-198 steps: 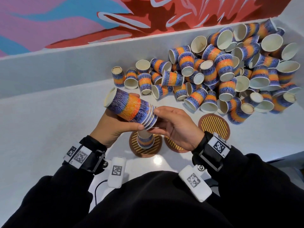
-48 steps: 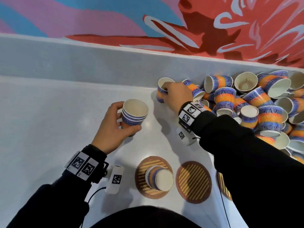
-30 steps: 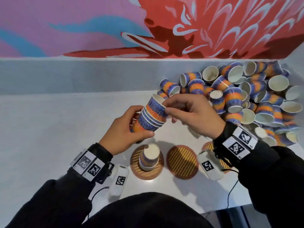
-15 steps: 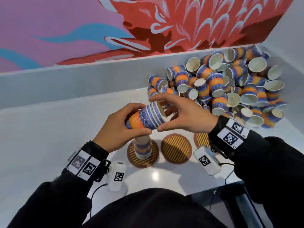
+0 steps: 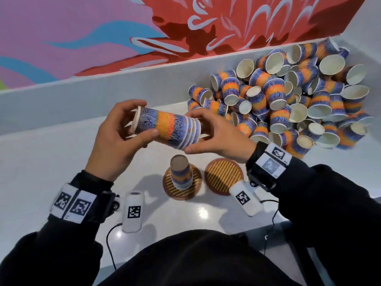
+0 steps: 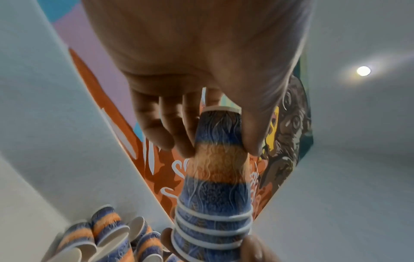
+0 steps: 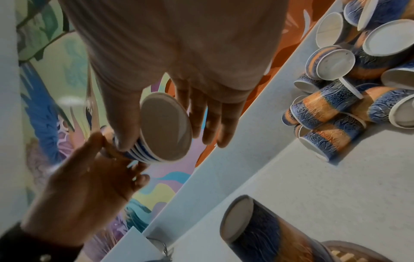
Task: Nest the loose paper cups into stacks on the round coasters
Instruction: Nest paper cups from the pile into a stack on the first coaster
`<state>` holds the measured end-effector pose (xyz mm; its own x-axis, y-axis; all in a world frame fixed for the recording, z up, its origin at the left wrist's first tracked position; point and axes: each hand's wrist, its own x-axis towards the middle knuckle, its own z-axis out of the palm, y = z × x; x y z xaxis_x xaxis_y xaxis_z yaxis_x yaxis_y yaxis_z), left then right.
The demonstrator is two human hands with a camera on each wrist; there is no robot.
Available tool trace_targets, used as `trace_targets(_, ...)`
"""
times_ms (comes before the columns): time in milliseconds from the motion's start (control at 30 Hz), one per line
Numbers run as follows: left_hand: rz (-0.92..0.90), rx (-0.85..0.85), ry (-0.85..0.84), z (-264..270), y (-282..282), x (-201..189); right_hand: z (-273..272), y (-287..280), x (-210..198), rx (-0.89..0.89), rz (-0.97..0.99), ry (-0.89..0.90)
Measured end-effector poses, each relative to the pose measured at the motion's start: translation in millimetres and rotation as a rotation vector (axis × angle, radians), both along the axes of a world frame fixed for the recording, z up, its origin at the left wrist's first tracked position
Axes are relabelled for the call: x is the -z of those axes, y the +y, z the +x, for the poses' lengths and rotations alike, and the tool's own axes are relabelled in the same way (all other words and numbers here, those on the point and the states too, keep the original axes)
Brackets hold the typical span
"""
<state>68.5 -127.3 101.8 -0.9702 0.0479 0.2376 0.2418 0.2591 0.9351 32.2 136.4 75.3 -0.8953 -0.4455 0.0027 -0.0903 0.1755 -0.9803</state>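
A nested stack of blue-and-orange paper cups [image 5: 168, 129] lies almost level in the air between my hands, with several rims showing at its right end. My left hand [image 5: 144, 118] grips its left end between thumb and fingers [image 6: 156, 127]. My right hand [image 5: 190, 133] pinches the ringed end [image 7: 165, 125]. Below them, another stack [image 5: 181, 174] stands upside down on the left round coaster [image 5: 182, 194]. A second coaster [image 5: 223, 176] to its right is bare. The loose cups [image 5: 288, 100] are heaped at the back right.
A white ledge and a painted wall [image 5: 103, 38] run along the back of the white table [image 5: 41, 162]. Two white tagged boxes [image 5: 133, 211] [image 5: 245, 201] with cables sit near the table's front edge [image 5: 268, 227].
One second ago my right hand was fitting a cup into the stack. Since then the stack has tipped from slanted to nearly level, and my left hand has slid to its left end.
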Motion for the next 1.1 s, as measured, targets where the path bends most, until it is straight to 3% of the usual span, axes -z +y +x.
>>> trace_targets(267,-0.402,-0.058,0.153,3.3,5.8,11.7,0.4,-25.1,52.9,0.019,0.125,0.083)
trace_targets(400,-0.588,0.029,0.161,-0.9,10.8,27.9,-2.1,-19.0,74.1,-0.014,0.242,0.076)
trace_targets(533,-0.733,0.168,0.046,-6.8,11.5,43.1,-3.6,-8.5,87.3,-0.064,0.360,0.001)
trace_targets(833,-0.666,0.171,0.153,-18.0,30.2,38.0,-1.6,30.0,97.8,0.014,0.386,-0.048)
trace_targets(1100,-0.566,0.289,0.313,-40.3,103.4,21.4,1.6,90.2,93.8,0.233,0.384,-0.085)
